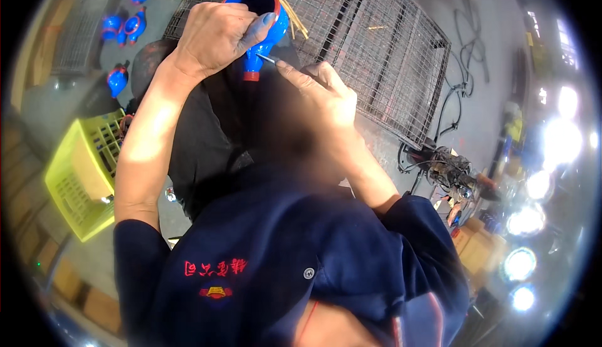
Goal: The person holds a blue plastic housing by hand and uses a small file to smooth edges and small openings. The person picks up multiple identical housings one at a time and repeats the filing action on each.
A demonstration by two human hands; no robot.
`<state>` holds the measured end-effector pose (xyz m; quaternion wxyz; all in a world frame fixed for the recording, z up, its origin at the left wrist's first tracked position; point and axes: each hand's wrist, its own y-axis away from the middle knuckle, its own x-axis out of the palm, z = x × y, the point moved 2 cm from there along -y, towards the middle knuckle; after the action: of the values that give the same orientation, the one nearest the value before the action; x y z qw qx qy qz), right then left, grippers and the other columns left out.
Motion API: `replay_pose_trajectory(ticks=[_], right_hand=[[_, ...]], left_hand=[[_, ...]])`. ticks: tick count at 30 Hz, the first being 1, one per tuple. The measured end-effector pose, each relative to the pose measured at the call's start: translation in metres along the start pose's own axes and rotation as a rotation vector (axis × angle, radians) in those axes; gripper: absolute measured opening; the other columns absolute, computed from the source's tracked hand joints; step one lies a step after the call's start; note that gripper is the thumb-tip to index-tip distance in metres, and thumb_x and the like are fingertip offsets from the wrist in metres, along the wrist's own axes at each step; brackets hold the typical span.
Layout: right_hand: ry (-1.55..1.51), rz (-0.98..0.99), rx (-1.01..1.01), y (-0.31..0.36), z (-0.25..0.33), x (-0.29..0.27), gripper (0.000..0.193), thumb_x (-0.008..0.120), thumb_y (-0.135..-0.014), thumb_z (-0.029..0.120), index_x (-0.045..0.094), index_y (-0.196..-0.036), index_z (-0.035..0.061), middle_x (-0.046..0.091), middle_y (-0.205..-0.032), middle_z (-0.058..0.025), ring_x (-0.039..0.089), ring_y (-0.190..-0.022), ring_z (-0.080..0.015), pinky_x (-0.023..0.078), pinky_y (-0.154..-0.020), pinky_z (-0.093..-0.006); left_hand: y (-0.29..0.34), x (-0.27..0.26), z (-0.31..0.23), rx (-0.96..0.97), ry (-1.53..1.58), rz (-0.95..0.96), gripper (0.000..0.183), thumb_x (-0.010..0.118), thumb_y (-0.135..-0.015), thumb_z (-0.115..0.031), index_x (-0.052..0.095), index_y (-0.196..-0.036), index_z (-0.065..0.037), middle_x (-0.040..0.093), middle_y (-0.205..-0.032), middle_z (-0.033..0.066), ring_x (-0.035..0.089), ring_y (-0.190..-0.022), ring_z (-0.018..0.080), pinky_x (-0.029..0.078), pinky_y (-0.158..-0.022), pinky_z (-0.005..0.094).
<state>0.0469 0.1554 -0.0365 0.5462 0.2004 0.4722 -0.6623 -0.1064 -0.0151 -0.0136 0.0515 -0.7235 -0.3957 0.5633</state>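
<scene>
My left hand is closed around a glossy blue hollow part, apparently a casting. The part has a round open mouth with a red rim, a small red stub at the top and a narrow neck ending in red threads. My left thumb lies along its blue wall, with blue stain on the nail. Pinched in my right hand is a thin metal tool, its tip at the part's neck. The tool's grip is hidden by my fingers, so its exact kind cannot be told.
A wire mesh rack lies beyond my hands, with thin sticks on it. At left stand a yellow-green crate and several similar blue parts. Dark cables and a greasy mechanical assembly are at right.
</scene>
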Motion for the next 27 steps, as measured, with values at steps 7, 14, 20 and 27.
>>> replay_pose_trajectory(ticks=[7, 14, 20, 27], right_hand=[[-0.002, -0.001, 0.099, 0.016, -0.005, 0.004, 0.058, 0.064, -0.073, -0.005, 0.071, -0.12, 0.0275, 0.059, -0.09, -0.0052, 0.059, -0.053, -0.0212, 0.055, -0.049, -0.032], [-0.044, -0.033, 0.088, 0.017, 0.0, 0.01, 0.059, 0.066, -0.072, -0.005, 0.071, -0.121, 0.0277, 0.059, -0.089, -0.005, 0.061, -0.057, -0.021, 0.056, -0.051, -0.0324], [-0.001, -0.078, 0.048, 0.012, 0.006, 0.004, 0.059, 0.064, -0.072, -0.006, 0.071, -0.121, 0.0271, 0.058, -0.087, -0.0046, 0.06, -0.055, -0.0208, 0.054, -0.049, -0.0321], [-0.012, -0.095, 0.055, 0.011, 0.003, 0.01, 0.056, 0.065, -0.073, -0.004, 0.072, -0.12, 0.0257, 0.055, -0.082, -0.0043, 0.059, -0.055, -0.0208, 0.054, -0.048, -0.0321]], left_hand=[[-0.002, 0.006, -0.012, 0.007, -0.079, -0.03, 0.045, 0.058, -0.097, -0.032, 0.061, -0.06, -0.007, 0.059, -0.06, 0.0099, 0.06, -0.057, 0.03, 0.046, -0.05, 0.0382], [-0.001, 0.007, -0.014, 0.009, -0.044, -0.076, 0.038, 0.061, -0.095, -0.024, 0.061, -0.063, -0.005, 0.055, -0.059, 0.01, 0.056, -0.053, 0.0298, 0.043, -0.048, 0.0387], [-0.001, 0.006, -0.016, -0.039, -0.048, -0.07, 0.043, 0.061, -0.095, -0.028, 0.059, -0.058, -0.007, 0.056, -0.057, 0.0096, 0.058, -0.054, 0.0298, 0.045, -0.048, 0.0382], [0.002, 0.004, -0.013, 0.006, 0.022, -0.034, 0.031, 0.061, -0.094, -0.016, 0.06, -0.068, -0.001, 0.053, -0.06, 0.0105, 0.053, -0.053, 0.0304, 0.039, -0.049, 0.0392]])
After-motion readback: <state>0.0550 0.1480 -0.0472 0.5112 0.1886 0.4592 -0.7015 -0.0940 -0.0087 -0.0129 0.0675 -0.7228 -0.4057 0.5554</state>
